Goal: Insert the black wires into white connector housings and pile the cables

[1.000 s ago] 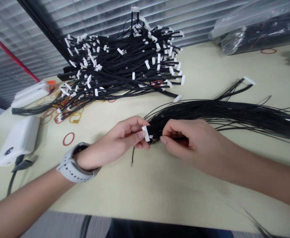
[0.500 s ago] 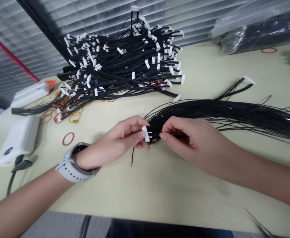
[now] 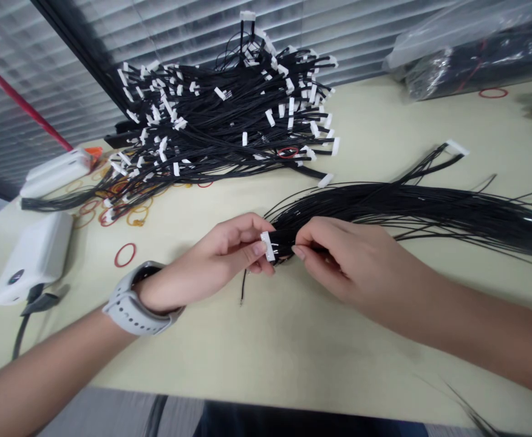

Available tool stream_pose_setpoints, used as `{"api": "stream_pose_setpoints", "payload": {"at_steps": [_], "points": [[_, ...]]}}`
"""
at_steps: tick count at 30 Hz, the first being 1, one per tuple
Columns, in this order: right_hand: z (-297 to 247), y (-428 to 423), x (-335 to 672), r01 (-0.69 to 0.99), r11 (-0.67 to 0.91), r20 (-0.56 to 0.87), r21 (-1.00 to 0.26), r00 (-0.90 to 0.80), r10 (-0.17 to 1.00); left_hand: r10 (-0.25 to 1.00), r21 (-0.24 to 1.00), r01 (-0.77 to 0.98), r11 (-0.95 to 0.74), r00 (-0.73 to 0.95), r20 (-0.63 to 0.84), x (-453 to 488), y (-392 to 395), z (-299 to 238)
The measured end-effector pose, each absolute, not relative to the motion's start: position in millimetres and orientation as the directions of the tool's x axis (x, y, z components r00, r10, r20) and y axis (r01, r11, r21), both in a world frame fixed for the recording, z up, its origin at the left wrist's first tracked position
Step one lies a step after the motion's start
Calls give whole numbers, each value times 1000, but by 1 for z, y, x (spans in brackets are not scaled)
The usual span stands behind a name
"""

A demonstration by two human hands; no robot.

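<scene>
While hands (image 3: 215,261) (image 3: 343,261) pinch wires (image 3: 384,209), a bag (image 3: 470,57) holds more

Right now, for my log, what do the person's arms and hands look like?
The left hand and right hand wear no gloves or visible rings, and the forearms no sleeves. The left wrist has a light grey watch with a holed strap.

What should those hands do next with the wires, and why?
I think the right hand should probably tuck in the stray black wire next. It pokes down on its own below the white connector, which the left hand holds, while the other black wires lie together in a bunch.
</scene>
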State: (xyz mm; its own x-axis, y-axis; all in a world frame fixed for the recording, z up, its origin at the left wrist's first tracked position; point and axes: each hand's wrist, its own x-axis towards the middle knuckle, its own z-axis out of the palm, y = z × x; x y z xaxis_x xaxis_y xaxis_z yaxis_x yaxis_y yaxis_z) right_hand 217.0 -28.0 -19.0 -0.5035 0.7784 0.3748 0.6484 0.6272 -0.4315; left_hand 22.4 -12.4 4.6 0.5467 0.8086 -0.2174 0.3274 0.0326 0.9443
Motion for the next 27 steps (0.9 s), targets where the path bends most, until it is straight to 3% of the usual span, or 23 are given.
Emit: {"api": "stream_pose_setpoints", "payload": {"at_steps": [3,14,27], "points": [[-20,-28,217,649,635,376,-420,-512,772,814,944,329,35,539,-218,23,-13,5],[-19,-26,218,590,559,316,-583,-469,825,817,945,325,38,535,-217,23,-13,6],[-21,-26,215,606,540,296,-583,-461,837,828,945,326,26,522,-203,25,-14,6]]}}
